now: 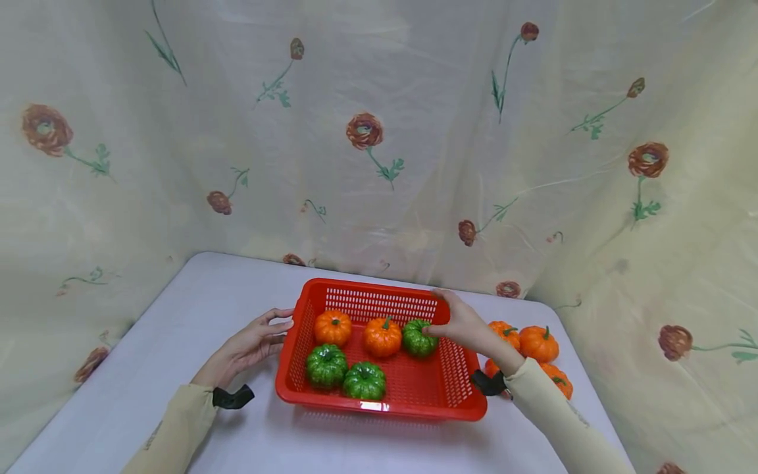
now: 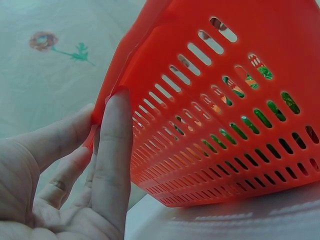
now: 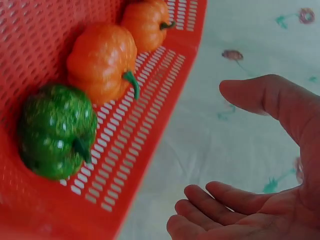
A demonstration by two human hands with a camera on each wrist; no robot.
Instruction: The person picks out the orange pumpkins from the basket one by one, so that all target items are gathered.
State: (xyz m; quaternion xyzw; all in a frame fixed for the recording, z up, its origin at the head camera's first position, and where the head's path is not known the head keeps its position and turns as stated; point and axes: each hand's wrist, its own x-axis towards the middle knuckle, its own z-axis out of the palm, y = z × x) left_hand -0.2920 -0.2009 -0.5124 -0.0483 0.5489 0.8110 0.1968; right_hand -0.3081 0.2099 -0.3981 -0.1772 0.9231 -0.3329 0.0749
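In the head view a red plastic basket (image 1: 379, 413) with slotted walls stands on the white table. My left hand (image 1: 251, 345) is at its left end; in the left wrist view its fingertips meet the rim (image 2: 107, 75) and appear to pinch it. Over the basket's right end is my right hand (image 1: 462, 322), thumb and fingers spread apart, nothing between them in the right wrist view. Inside the basket lie a green pumpkin (image 3: 57, 132) below that hand, two orange pumpkins (image 1: 333, 328) along the back, and two more green pumpkins (image 1: 364, 380) towards the front left.
Several orange pumpkins (image 1: 539, 343) lie on the table right of the basket, partly hidden by the right forearm. A pale curtain (image 1: 379, 164) with printed flowers hangs behind the table (image 1: 225, 296). Both wrists carry black straps (image 1: 233, 397).
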